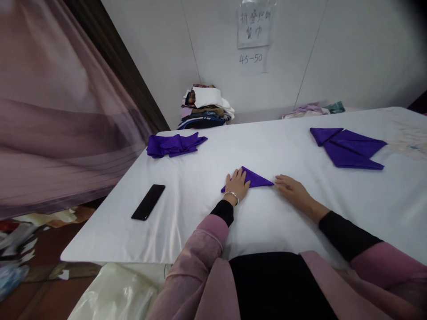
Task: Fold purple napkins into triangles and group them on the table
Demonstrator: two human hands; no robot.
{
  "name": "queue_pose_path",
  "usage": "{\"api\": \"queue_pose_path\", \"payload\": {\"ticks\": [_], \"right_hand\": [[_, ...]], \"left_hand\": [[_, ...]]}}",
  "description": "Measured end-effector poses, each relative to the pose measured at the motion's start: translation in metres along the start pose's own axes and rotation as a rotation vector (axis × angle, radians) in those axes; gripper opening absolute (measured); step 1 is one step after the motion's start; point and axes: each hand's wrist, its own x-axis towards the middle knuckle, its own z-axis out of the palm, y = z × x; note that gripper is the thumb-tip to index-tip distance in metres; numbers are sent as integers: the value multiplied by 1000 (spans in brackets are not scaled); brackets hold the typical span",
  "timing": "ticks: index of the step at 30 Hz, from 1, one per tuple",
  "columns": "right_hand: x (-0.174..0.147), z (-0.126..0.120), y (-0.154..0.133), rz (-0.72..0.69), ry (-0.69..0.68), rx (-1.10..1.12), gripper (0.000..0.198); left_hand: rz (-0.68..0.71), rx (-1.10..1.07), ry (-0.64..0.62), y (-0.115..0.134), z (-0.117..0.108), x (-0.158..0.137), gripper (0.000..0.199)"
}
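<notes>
A purple cloth napkin (256, 178), folded into a triangle, lies flat on the white-covered table (196, 200). Across its left part my left hand (237, 183) rests palm down with the fingers spread, hiding some of the cloth. My right hand (293, 191) is just beyond the napkin's right tip, fingers stretched out and holding nothing; whether a fingertip touches that tip I cannot tell. More purple napkins lie in a loose heap (175, 144) at the back left. At the right are folded purple napkins (350, 146) with pointed ends.
A black phone (148, 202) lies on the left of the table. Behind the back edge are a stack of folded clothes (205, 109) and more cloth (310, 110). Handwritten papers (253, 29) hang on the wall. A curtain (60, 89) borders the left side.
</notes>
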Motion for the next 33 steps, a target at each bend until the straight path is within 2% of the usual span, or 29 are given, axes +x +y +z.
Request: {"api": "queue_pose_path", "payload": {"ticks": [4, 8, 12, 19, 30, 33], "right_hand": [[13, 10, -10, -35, -45, -69, 29], [22, 15, -14, 29, -72, -157, 35], [29, 16, -13, 61, -117, -184, 33], [34, 18, -6, -1, -108, -192, 31], [26, 20, 0, 1, -60, -210, 25], [25, 22, -9, -66, -28, -256, 33]], "left_hand": [[-6, -3, -13, 1, -1, 0, 56], [-4, 1, -8, 0, -1, 0, 57], [2, -3, -12, 0, -2, -1, 57], [-11, -16, -18, 1, -4, -2, 57], [-16, -16, -10, 1, -2, -2, 58], [-21, -10, 2, 2, 0, -2, 57]]}}
